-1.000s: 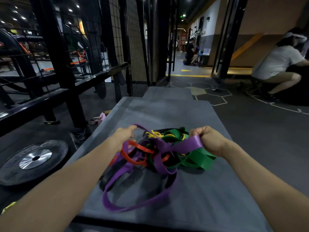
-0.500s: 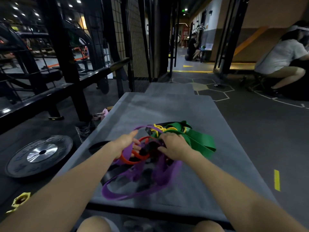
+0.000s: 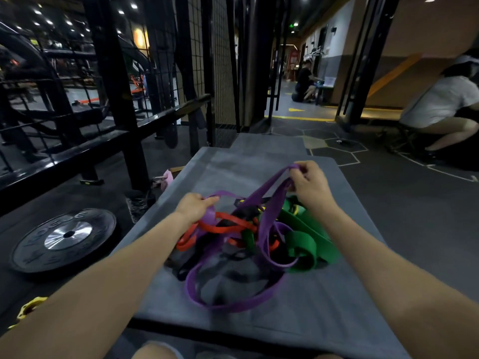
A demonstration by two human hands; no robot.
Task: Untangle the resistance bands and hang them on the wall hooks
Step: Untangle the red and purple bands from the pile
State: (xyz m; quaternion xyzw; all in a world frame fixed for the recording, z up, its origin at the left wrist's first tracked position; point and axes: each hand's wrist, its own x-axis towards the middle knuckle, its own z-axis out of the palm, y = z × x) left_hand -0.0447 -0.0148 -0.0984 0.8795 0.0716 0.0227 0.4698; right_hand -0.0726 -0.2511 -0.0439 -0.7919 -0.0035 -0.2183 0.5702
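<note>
A knot of resistance bands lies on a grey mat point(image 3: 324, 301): a purple band point(image 3: 267, 218), an orange-red band point(image 3: 223, 228), a wide green band point(image 3: 308, 242), a bit of yellow band point(image 3: 295, 209) and a black band point(image 3: 246, 212). My right hand point(image 3: 309, 185) pinches a loop of the purple band and holds it lifted above the pile. My left hand point(image 3: 195, 206) grips another stretch of the purple band at the pile's left side. No wall hooks are in view.
A black weight plate point(image 3: 64, 237) lies on the floor at left, beside a black steel rack point(image 3: 114, 99) and wire mesh panel point(image 3: 223, 60). A yellow object point(image 3: 28, 308) lies at bottom left. A person in white point(image 3: 440, 110) crouches at right; another sits in the far corridor.
My right hand has left the middle of the pile and risen up and away, drawing a purple loop taut. My left hand has kept its hold on the left side.
</note>
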